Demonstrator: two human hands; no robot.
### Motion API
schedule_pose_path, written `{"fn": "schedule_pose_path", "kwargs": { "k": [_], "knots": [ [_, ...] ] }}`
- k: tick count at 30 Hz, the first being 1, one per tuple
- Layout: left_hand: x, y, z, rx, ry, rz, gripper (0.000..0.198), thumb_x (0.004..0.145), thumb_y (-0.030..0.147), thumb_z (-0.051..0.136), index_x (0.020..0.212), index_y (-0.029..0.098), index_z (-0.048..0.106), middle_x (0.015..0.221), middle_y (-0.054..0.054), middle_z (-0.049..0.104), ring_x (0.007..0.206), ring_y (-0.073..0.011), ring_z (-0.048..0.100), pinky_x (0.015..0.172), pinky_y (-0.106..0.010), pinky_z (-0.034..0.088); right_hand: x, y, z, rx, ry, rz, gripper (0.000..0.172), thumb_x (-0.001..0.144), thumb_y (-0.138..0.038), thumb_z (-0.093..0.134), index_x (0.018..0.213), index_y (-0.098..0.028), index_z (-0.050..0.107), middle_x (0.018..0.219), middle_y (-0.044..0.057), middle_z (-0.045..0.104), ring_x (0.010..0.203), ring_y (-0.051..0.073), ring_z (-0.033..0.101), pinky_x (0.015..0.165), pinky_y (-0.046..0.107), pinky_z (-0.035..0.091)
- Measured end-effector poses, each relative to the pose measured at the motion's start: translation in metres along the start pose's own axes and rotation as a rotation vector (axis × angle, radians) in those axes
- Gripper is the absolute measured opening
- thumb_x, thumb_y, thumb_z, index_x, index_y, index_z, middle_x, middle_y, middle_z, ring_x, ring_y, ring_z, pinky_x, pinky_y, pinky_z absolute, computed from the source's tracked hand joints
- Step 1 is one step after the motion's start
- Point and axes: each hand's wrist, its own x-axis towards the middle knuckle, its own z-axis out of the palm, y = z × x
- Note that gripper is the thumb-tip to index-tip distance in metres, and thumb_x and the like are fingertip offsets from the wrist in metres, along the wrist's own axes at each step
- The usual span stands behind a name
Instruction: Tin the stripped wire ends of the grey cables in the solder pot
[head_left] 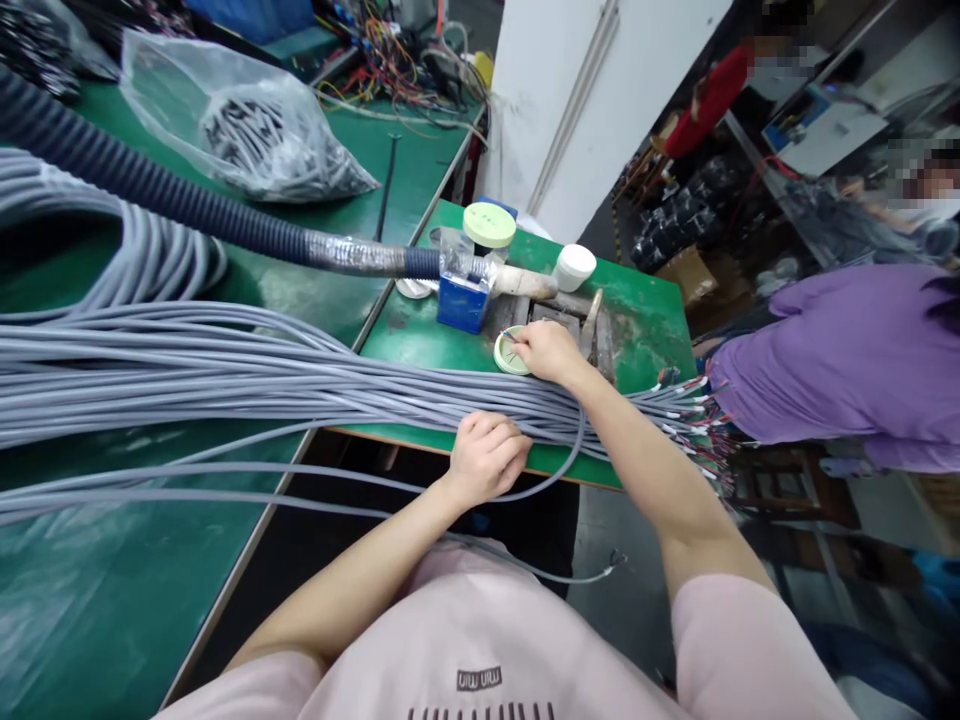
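My right hand (553,350) pinches the end of a grey cable (579,440), and its thin stripped wires dip toward a shallow pale round dish (505,362). From there the cable loops down and back to my left hand (489,458). That hand is closed around the cable, with its fingers curled, at the front edge of the green table. Between my hands and past them runs a thick bundle of grey cables (300,375). Its far right ends (701,420) show coloured wires and white tags.
A ribbed black hose (247,225) ends in a nozzle over a blue box (462,302). Near it stand a tub with a yellow-green lid (489,225) and a white jar (574,266). A plastic bag of cable pieces (262,140) lies behind. A person in purple (840,370) is at right.
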Motion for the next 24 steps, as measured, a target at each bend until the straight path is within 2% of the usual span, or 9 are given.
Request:
{"fn": "schedule_pose_path", "kwargs": {
  "k": [5, 10, 13, 17, 21, 24],
  "knots": [
    [0.003, 0.001, -0.002, 0.010, 0.021, 0.027, 0.016, 0.078, 0.013, 0.058, 0.090, 0.023, 0.063, 0.079, 0.000, 0.070, 0.086, -0.0183, 0.062, 0.083, -0.036, 0.036, 0.002, -0.005, 0.002, -0.025, -0.018, 0.028, 0.029, 0.088, -0.028, 0.047, 0.099, -0.017, 0.071, 0.098, 0.014, 0.071, 0.091, 0.024, 0.064, 0.074, 0.029, 0.042],
    [0.003, 0.000, -0.003, -0.008, 0.011, 0.011, 0.016, 0.079, 0.015, 0.057, 0.089, 0.024, 0.064, 0.079, 0.000, 0.070, 0.085, -0.0183, 0.062, 0.083, -0.036, 0.036, 0.001, -0.003, -0.002, -0.014, -0.006, 0.035, 0.026, 0.086, -0.026, 0.048, 0.094, -0.017, 0.071, 0.094, 0.013, 0.071, 0.086, 0.022, 0.063, 0.072, 0.028, 0.040],
    [0.003, 0.000, -0.002, -0.011, 0.021, 0.017, 0.016, 0.078, 0.014, 0.058, 0.090, 0.023, 0.063, 0.080, 0.000, 0.070, 0.086, -0.0181, 0.061, 0.083, -0.035, 0.036, -0.002, 0.015, -0.010, 0.048, 0.078, 0.056, 0.025, 0.085, -0.028, 0.050, 0.082, -0.015, 0.071, 0.083, 0.010, 0.070, 0.076, 0.019, 0.060, 0.066, 0.027, 0.036],
    [0.002, -0.001, -0.002, -0.010, 0.035, 0.027, 0.017, 0.076, 0.013, 0.061, 0.091, 0.022, 0.063, 0.080, 0.000, 0.070, 0.086, -0.0181, 0.062, 0.083, -0.035, 0.037, -0.006, 0.056, -0.014, 0.126, 0.203, 0.194, 0.027, 0.083, -0.030, 0.052, 0.069, -0.013, 0.068, 0.066, 0.005, 0.062, 0.062, 0.015, 0.050, 0.059, 0.027, 0.031],
    [0.002, 0.000, -0.001, 0.007, 0.062, 0.026, 0.014, 0.077, 0.013, 0.062, 0.089, 0.021, 0.062, 0.079, 0.000, 0.070, 0.086, -0.0178, 0.063, 0.082, -0.035, 0.037, -0.001, 0.090, -0.002, 0.137, 0.207, 0.340, 0.026, 0.081, -0.029, 0.053, 0.065, -0.013, 0.067, 0.063, 0.003, 0.059, 0.061, 0.014, 0.049, 0.057, 0.025, 0.031],
    [0.002, 0.000, 0.000, 0.014, 0.080, 0.026, 0.013, 0.078, 0.013, 0.062, 0.087, 0.021, 0.062, 0.077, 0.001, 0.070, 0.086, -0.0174, 0.063, 0.082, -0.035, 0.037, 0.006, 0.100, 0.010, 0.126, 0.174, 0.408, 0.026, 0.081, -0.030, 0.054, 0.068, -0.014, 0.069, 0.067, 0.004, 0.063, 0.066, 0.015, 0.054, 0.059, 0.024, 0.034]
  ]
}}
